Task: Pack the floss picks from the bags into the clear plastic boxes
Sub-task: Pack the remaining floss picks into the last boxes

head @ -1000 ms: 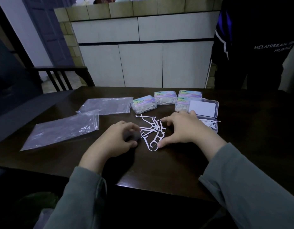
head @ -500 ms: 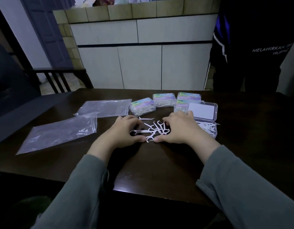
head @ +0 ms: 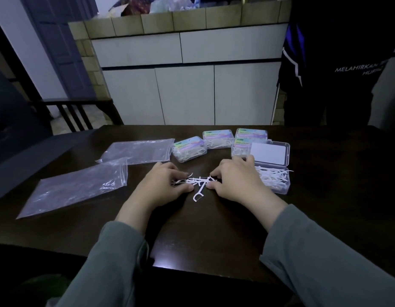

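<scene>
A small heap of white floss picks lies on the dark table between my two hands. My left hand curls its fingers round the left side of the heap. My right hand cups the right side, its thumb and fingers curled against the picks. One pick sticks out toward me. Just right of my right hand stands an open clear box part full of picks, its lid tipped back.
Three shut, filled boxes stand behind the heap. Two flat clear bags lie at the left. A person in dark clothes stands beyond the far right edge. White cabinets stand behind the table.
Both hands have drawn together and raked the scattered picks into a tighter heap. The gap between the hands has narrowed.
</scene>
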`<state>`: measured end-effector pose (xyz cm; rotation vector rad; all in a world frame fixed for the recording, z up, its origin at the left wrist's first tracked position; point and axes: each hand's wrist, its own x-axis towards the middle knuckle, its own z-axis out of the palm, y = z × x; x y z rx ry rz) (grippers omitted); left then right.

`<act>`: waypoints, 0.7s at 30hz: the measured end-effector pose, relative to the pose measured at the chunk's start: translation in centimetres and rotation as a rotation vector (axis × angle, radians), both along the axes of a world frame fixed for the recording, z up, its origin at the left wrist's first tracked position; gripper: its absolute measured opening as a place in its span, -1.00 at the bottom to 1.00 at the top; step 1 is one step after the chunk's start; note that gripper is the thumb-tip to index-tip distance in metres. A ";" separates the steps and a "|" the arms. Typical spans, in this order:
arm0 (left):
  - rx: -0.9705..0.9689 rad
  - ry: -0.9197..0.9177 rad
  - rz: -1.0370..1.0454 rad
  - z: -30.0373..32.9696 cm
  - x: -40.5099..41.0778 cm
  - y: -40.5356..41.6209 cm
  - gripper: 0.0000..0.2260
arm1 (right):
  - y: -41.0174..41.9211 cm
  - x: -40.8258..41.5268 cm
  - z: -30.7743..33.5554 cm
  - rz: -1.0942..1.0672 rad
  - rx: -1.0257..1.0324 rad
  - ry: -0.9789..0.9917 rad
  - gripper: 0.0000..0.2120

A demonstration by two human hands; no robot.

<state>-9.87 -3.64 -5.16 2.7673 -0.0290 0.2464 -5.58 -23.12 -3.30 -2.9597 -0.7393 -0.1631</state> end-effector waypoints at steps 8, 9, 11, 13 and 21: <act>0.129 -0.137 0.134 0.0 -1.2 -1.3 -0.79 | 1.3 -1.2 -0.1 -0.020 -0.239 -0.159 -0.78; 0.142 -0.149 0.152 -0.1 -1.2 -1.5 -0.78 | 1.4 -1.3 -0.3 -0.020 -0.292 -0.169 -0.75; 0.171 -0.161 0.185 -0.3 -1.2 -2.0 -0.78 | 1.5 -1.5 -0.6 -0.043 -0.351 -0.168 -0.69; 0.207 -0.146 0.213 -0.6 -1.1 -2.6 -0.75 | 1.6 -1.4 -0.9 -0.067 -0.367 -0.148 -0.66; 0.399 -0.085 0.233 -1.1 -1.1 -3.2 -0.69 | 1.4 -1.2 -1.1 -0.089 -0.383 -0.091 -0.65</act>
